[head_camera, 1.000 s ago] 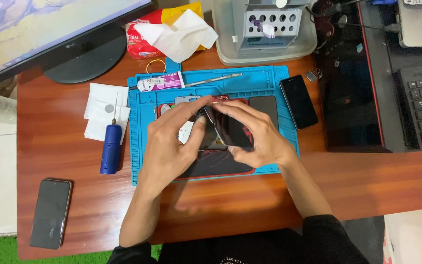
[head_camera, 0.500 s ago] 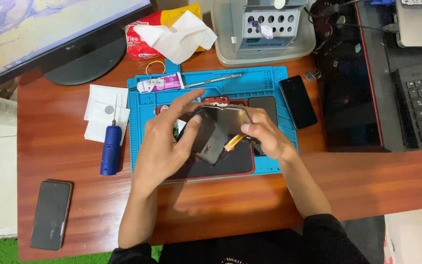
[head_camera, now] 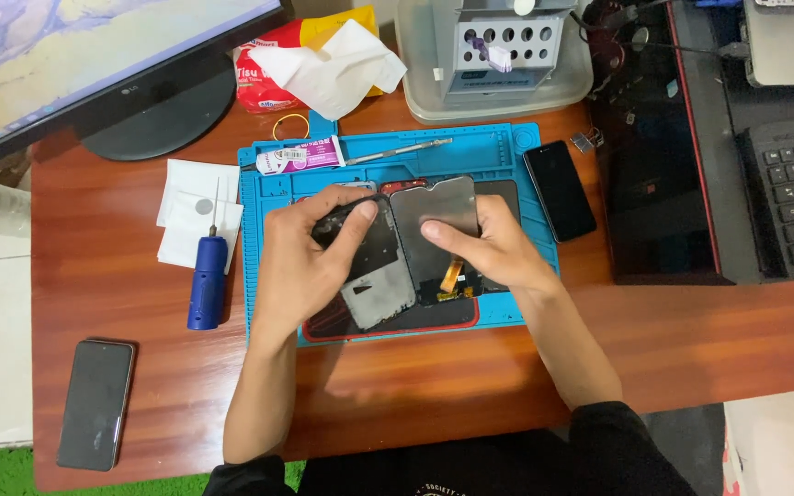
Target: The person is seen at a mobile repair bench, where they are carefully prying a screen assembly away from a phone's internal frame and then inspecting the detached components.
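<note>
Above the blue mat, the left hand pinches the frame and the right hand grips the screen, both probably light, thin, fragile, best held by edges.

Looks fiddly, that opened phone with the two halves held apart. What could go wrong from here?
The orange ribbon cable seems to join the screen panel in the right hand to the frame in the left hand; spreading them wider might tear it. A slip could also drop either half onto the blue mat.
</note>
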